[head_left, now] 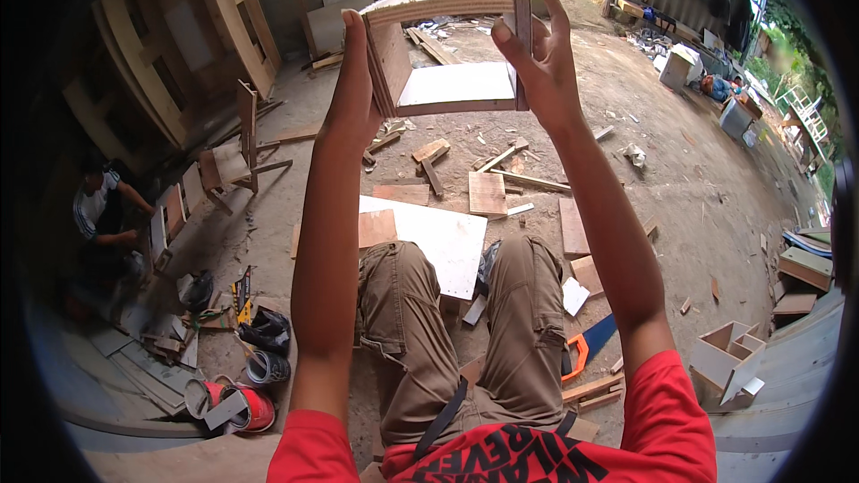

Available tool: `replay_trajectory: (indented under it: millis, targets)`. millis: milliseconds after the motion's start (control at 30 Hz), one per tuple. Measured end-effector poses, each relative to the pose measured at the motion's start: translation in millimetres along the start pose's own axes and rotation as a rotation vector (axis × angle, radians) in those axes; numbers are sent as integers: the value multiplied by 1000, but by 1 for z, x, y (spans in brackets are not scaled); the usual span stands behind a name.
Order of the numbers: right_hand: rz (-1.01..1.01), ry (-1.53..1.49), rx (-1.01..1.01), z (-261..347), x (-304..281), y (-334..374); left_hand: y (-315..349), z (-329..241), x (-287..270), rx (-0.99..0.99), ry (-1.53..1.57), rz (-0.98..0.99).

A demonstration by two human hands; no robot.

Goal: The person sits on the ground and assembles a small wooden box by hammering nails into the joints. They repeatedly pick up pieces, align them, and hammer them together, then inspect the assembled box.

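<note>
Held up in front of me at arm's length is a small open wooden box (456, 108), made of plywood boards with a white inner face. My left hand (356, 89) presses flat against its left side, thumb upright along the edge. On the opposite side my right hand (548, 73) grips the box, with its thumb at the near edge and a finger pointing up. Most of the left fingers are hidden behind the side board. Beneath the box, a white board (438, 237) lies before my knees.
Wood offcuts (488, 192) litter the ground ahead. A handsaw (591, 346) with an orange handle lies by my right leg. Red paint cans (250, 407) stand at lower left. Another person (103, 201) works at the left, near a wooden chair (228, 165). A compartmented box (727, 358) sits at right.
</note>
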State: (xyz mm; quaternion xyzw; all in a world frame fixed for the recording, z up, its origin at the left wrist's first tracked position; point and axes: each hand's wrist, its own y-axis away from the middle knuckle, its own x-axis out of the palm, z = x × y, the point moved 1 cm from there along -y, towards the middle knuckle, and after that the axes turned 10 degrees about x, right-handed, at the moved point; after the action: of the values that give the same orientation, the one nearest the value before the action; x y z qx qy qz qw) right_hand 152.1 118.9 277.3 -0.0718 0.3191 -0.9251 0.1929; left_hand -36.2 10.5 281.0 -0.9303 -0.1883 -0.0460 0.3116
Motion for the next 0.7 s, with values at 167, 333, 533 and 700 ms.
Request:
replay_trajectory:
  millis: [167,333,533,700]
  targets:
    - [72,-224,43,16,-22,-41,-28,-24,24,3,112,-14]
    - [106,-326,41,38,-29,-43,-43,-43,40,23,125,20]
    - [70,-393,60,41,-38,-45,-37,-55,56,32,62,34]
    - [75,-406,35,40,-40,-47,-39,-52,57,40,72,41]
